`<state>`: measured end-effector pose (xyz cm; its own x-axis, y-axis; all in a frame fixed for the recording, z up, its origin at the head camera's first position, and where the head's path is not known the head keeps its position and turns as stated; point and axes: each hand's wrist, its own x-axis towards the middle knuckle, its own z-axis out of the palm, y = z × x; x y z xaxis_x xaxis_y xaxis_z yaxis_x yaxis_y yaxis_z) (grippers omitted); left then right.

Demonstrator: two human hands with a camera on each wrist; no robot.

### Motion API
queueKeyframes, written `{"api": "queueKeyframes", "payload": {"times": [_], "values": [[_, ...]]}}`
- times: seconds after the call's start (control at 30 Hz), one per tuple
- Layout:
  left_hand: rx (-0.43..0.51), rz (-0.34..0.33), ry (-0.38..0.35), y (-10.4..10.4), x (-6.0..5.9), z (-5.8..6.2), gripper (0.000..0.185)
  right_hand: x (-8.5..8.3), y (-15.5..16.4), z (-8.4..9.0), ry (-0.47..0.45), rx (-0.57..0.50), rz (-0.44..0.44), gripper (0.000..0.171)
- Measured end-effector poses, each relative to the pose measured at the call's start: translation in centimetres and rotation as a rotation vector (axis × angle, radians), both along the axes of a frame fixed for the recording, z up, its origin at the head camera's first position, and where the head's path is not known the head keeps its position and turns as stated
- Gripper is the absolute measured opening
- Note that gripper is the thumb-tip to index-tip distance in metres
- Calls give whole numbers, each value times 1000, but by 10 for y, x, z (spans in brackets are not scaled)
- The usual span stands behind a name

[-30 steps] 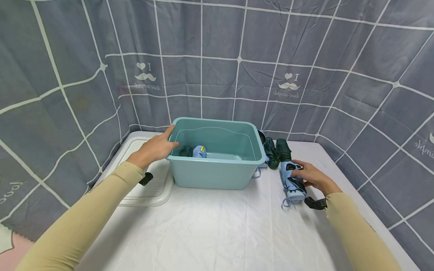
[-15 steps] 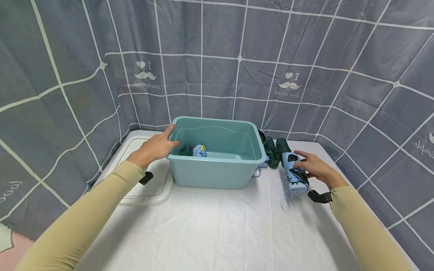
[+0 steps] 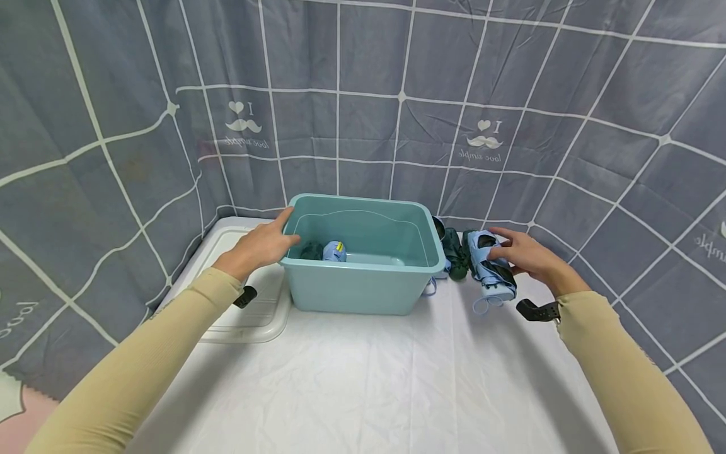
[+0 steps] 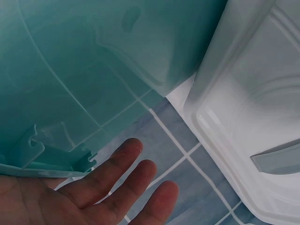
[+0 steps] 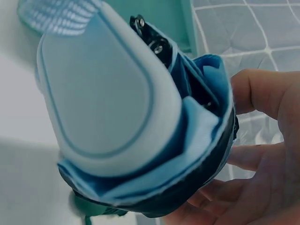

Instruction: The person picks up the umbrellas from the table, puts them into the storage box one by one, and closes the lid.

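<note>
My right hand [image 3: 524, 256] grips a folded light-blue umbrella [image 3: 492, 271], thumb on one side and fingers on the other. In the right wrist view, the umbrella's smooth pale-blue handle [image 5: 101, 89] faces the camera, with loose blue and black cloth and dark metal ribs around it. Over the left rim of a teal plastic storage bin [image 3: 346, 290] lies my left hand [image 3: 258, 248], thumb and forefinger spread at the rim. In the left wrist view, its other fingers [image 4: 133, 183] extend loosely outside the bin wall. Inside the bin are a dark-green bundle [image 3: 311, 251] and a light-blue one [image 3: 334, 251].
Left of the bin lies a white lid [image 3: 249, 315], flat on the white-covered table [image 3: 363, 378]. A dark-green folded umbrella [image 3: 455, 255] lies just right of the bin, with light-blue cloth beside it. Grey checked curtains [image 3: 368, 126] surround the back and sides.
My right hand has moved the blue umbrella toward the back, and it now covers most of the dark-green folded umbrella behind it. The left hand has stayed at the bin's rim.
</note>
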<state>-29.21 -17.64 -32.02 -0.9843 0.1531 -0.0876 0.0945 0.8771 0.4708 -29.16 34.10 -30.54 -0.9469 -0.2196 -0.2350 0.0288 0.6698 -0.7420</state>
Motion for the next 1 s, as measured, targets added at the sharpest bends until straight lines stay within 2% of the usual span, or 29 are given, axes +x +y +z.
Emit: {"api": "queueKeyframes", "payload": {"times": [0.3,0.7,1.0], "values": [[-2,-2,-8,-2,-2,-2,81,2,-22,26,20,23,29,84],[0,-2,-14,-2,-2,-1,81,-9,-51,55,47,58,52,82],[-2,6,-26,-1,-3,-2,80,-18,-75,67,24,23,52,82]]}}
